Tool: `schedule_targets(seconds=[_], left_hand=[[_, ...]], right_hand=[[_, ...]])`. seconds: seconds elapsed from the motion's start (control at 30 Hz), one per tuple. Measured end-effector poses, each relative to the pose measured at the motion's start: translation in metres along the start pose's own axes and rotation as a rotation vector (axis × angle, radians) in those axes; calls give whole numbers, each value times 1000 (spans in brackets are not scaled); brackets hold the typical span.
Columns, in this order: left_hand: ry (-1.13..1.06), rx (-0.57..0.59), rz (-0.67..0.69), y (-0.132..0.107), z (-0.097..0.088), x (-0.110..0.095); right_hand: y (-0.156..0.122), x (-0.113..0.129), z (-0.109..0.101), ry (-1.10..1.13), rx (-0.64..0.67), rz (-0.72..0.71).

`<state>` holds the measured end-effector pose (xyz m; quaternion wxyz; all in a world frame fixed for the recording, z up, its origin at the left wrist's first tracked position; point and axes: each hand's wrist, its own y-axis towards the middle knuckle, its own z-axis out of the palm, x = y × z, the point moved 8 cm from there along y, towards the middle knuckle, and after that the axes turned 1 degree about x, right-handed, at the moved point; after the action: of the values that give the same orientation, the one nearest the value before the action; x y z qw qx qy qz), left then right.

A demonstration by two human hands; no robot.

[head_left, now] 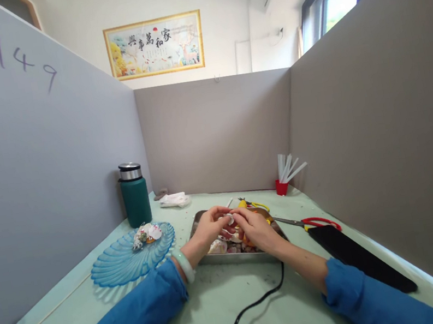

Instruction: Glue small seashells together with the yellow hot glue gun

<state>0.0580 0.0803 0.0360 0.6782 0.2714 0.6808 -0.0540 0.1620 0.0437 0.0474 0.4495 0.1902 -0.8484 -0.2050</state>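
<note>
Above a metal tray (241,258), my left hand (211,228) and my right hand (256,228) meet with their fingertips together. Both are closed in a pinch around a small white piece (230,219) that looks like a shell; the fingers hide much of it. Inside the tray lie several seashells (218,247) and some orange and yellow bits, partly covered by my hands. To the left, a blue scalloped plate (111,265) carries a small cluster of shells (152,232).
A green bottle (135,200) stands behind the plate. Yellow-handled pliers (259,205), red-handled scissors (321,220) and a black flat object (359,254) lie right. Behind are a red cup (282,188) of white sticks and a white packet (175,200). A black cord (251,305) runs forward.
</note>
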Motion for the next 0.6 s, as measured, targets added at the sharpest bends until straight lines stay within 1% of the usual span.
schedule_targets(seconds=[0.23,0.4,0.6], left_hand=[[11,20,3,0,1,2],[29,24,23,0,1,3],[32,30,13,3,0,6]], right_hand=[[1,-2,1,36,2,35],[1,1,1,18,6,11],[0,0,0,-26,-1,2]])
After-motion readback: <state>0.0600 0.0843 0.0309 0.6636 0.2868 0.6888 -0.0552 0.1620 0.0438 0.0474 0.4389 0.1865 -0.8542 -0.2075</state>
